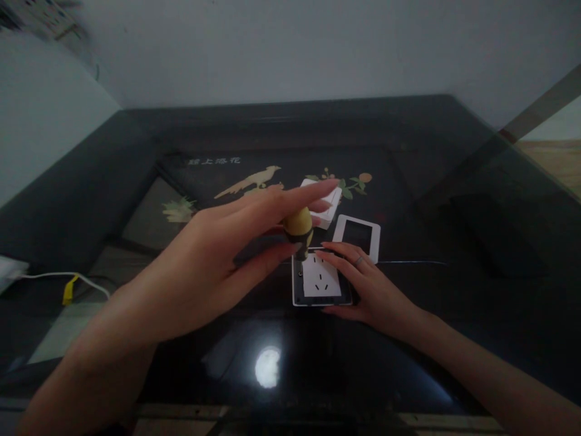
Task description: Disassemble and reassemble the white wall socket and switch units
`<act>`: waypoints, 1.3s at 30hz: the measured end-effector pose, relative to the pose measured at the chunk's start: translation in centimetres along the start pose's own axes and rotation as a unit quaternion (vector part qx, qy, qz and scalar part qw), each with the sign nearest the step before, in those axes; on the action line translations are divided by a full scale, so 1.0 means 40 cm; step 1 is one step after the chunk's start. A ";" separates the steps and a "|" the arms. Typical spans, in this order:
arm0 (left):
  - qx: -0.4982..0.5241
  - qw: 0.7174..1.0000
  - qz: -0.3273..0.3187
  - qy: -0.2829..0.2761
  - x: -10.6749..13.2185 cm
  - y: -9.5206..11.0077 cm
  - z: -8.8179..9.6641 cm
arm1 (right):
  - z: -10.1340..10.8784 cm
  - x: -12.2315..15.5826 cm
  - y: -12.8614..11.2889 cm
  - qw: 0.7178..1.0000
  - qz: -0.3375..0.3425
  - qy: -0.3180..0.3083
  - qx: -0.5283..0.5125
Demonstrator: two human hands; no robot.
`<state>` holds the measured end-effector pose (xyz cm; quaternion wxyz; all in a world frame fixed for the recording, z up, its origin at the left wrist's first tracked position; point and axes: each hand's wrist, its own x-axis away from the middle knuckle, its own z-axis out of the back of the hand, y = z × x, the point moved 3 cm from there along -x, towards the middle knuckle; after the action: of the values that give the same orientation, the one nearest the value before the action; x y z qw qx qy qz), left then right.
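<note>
A wall socket (321,281) with a white face and a dark surround lies on the glossy black tabletop, its slots facing up. My left hand (245,227) grips a screwdriver (298,225) by its yellow and black handle, which stands upright over the socket's left side. The screwdriver's tip is hidden. My right hand (363,278), with a ring on one finger, holds the socket at its right side, fingers on the far edge and thumb at the near edge. Just beyond lies a white cover frame (374,242). Partly behind my left fingers is a white box-shaped piece (333,203).
The black tabletop (218,363) carries a bird-and-flower picture and reflects a bright light. On the left, a white cable (54,274) with a yellow tag (69,290) runs from a white block (11,269). A pale wall (281,54) rises behind the table.
</note>
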<state>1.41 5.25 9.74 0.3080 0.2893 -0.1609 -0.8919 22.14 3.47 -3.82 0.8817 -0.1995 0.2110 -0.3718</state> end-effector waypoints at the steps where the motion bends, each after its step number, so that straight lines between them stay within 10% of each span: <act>1: -0.017 1.000 -0.013 0.006 -0.001 -0.001 -0.002 | 0.000 0.000 0.000 1.000 -0.001 -0.001 0.001; 7: -0.126 0.982 -0.066 0.123 -0.008 -0.009 -0.030 | -0.001 0.006 0.000 1.000 0.003 0.006 0.005; 15: -0.028 0.999 0.016 -0.029 0.013 0.007 0.016 | -0.002 0.002 -0.001 1.000 0.010 0.007 0.022; 23: -0.098 0.985 -0.076 0.123 -0.003 0.000 -0.034 | -0.001 0.004 -0.002 1.000 0.008 0.007 0.015; 31: 0.046 0.999 0.001 -0.004 0.002 0.007 -0.003 | -0.002 0.003 -0.002 1.000 0.010 0.008 0.016; 39: -0.013 0.988 -0.027 0.149 -0.003 -0.002 -0.029 | -0.003 0.001 -0.001 1.000 0.004 -0.002 0.022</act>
<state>2.16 5.25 8.85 0.3080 0.4193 -0.0941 -0.8488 22.09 3.42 -3.89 0.8879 -0.1795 0.2017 -0.3726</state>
